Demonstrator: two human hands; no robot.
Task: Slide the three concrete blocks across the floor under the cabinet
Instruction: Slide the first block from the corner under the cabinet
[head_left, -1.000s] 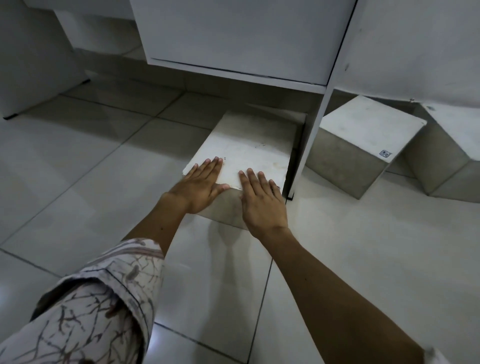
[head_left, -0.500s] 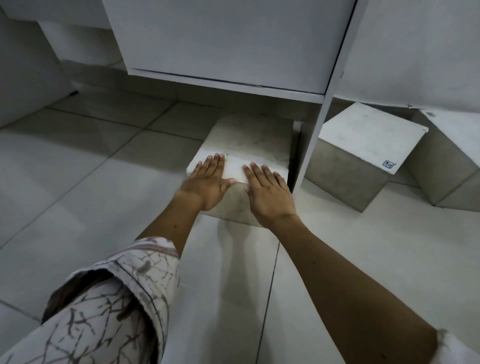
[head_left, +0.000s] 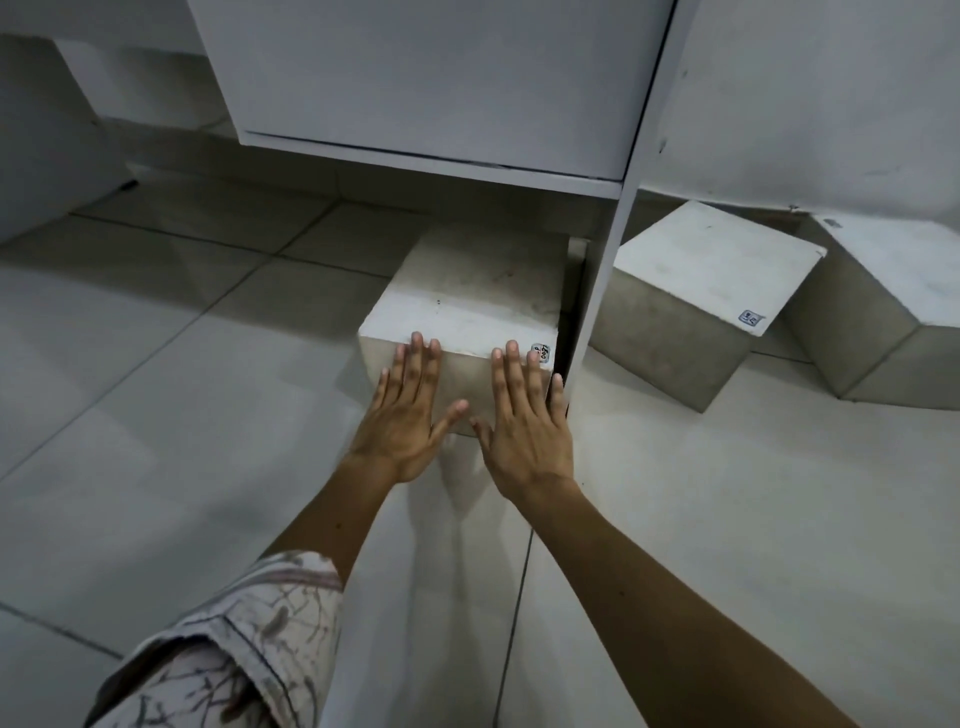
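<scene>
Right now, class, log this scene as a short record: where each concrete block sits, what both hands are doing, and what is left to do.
Pushed block: far half in shadow under the cabinet, beside the white upright panel
Left hand: flat, fingers straight, on the block's near face
Right hand: flat, same face
Middle block: right of the panel, turned at an angle
Right block: at the frame's edge, partly cut off
Label: near right corner of the pushed block's top
Remaining: the pushed block is only partly under
</scene>
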